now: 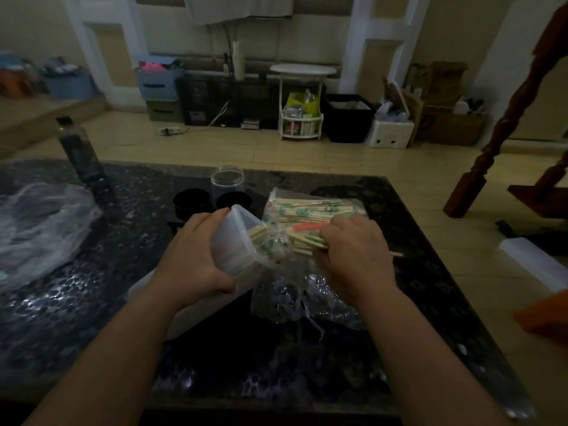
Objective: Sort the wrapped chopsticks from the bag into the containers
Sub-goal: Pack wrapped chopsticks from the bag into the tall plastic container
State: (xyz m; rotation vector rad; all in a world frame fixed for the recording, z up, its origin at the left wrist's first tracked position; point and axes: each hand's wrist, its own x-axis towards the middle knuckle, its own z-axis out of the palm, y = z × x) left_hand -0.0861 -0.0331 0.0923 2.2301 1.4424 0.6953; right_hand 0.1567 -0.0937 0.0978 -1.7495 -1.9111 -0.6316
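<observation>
At the centre of the frame we see the left hand (190, 253), thumb low and fingers wrapped over the top, gripping one cloudy white container (229, 244) tipped on its side, its open mouth facing right. A few sticks already show inside that mouth. Just right of it, the right hand (353, 250) is palm down with its fingers curled round a bundle of wrapped chopsticks (307, 239), whose ends point toward the container's mouth. One thin stick (396, 254) pokes out past the right side of this hand. The bundle comes out of one clear bag (310, 207) lying on the dark table (92, 302), more chopsticks piled inside. Above the hands we count two black round cups (192, 204) and one clear jar (227, 179) behind them. One crumpled plastic sheet (40, 229) lies at the left edge.
</observation>
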